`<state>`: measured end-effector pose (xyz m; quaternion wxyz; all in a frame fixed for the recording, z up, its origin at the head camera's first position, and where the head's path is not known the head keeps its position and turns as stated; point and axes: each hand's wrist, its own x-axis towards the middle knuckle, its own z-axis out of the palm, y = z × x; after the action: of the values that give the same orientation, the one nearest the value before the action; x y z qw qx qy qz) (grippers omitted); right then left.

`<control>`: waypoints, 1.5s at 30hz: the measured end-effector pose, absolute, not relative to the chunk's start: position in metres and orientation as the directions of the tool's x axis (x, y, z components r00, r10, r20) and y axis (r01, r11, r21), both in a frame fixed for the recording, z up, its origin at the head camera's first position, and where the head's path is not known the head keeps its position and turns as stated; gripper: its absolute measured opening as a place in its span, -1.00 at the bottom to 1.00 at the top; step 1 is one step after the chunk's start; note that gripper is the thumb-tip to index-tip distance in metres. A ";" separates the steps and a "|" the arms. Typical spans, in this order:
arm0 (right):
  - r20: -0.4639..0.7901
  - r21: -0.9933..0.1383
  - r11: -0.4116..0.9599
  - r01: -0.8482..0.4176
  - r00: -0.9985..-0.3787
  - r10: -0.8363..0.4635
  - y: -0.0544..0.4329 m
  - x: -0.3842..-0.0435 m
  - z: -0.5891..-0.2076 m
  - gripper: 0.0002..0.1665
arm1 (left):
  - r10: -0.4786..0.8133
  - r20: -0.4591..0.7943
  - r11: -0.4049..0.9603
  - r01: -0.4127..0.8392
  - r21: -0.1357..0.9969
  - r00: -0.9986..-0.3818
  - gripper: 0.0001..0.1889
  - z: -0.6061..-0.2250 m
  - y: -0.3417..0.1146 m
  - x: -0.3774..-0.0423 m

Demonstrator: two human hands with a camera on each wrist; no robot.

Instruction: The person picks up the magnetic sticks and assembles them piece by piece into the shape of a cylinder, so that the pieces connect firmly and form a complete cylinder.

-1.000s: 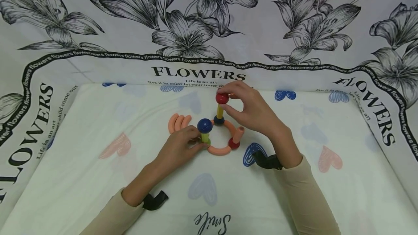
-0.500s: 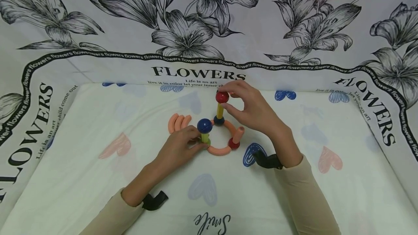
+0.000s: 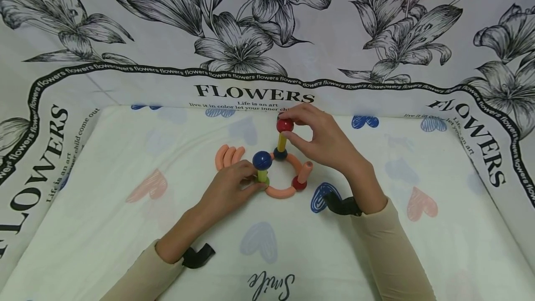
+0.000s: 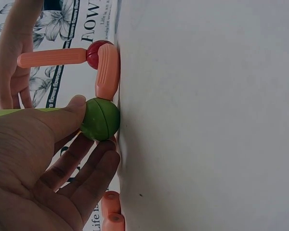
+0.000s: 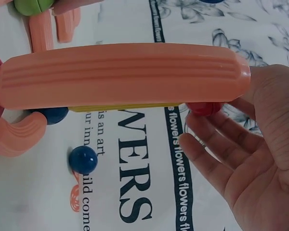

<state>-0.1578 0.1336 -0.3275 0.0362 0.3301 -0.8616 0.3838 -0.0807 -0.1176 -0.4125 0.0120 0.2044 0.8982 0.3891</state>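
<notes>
A ring of curved orange rods (image 3: 281, 193) joined by balls lies on the cloth in the head view. My left hand (image 3: 227, 185) pinches the green ball (image 4: 101, 119) at the ring's left, under a short lime stick topped by a blue ball (image 3: 262, 160). With thumb and fingers, my right hand (image 3: 326, 138) holds the red ball (image 3: 285, 125) on top of a yellow stick (image 3: 282, 142). That stick rises from a dark blue ball (image 3: 280, 153) at the ring's back. A straight orange stick (image 3: 305, 171) stands tilted on another red ball (image 3: 298, 183) at the right.
Several loose curved orange pieces (image 3: 230, 156) lie left of the ring, partly behind my left hand. A separate blue ball (image 5: 83, 160) rests on the cloth beyond the ring. White printed cloth (image 3: 376, 254) covers the surface, and floral fabric (image 3: 326, 59) rises behind.
</notes>
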 end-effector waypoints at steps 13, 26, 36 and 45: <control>0.321 -0.626 0.493 -0.604 -0.776 -0.542 0.134 -0.158 -0.329 -0.50 | 0.369 0.129 0.620 0.347 0.704 -0.920 -0.79 -0.414 -0.117 -0.082; 0.302 -0.631 0.513 -0.582 -0.793 -0.528 0.135 -0.159 -0.329 -0.47 | 0.369 0.105 0.615 0.328 0.717 -0.923 -0.77 -0.413 -0.118 -0.082; 0.379 -0.663 0.448 -0.600 -0.785 -0.491 0.144 -0.162 -0.329 -0.56 | 0.373 0.126 0.601 0.343 0.722 -0.919 -0.79 -0.415 -0.118 -0.082; 0.391 -0.707 0.456 -0.540 -0.836 -0.384 0.149 -0.177 -0.339 -0.61 | 0.361 0.117 0.614 0.330 0.717 -0.925 -0.78 -0.414 -0.118 -0.081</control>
<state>-0.1769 0.1492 -0.3395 0.0876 0.2722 -0.8488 0.4448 -0.0813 -0.1181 -0.4139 0.0195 0.1925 0.8981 0.3950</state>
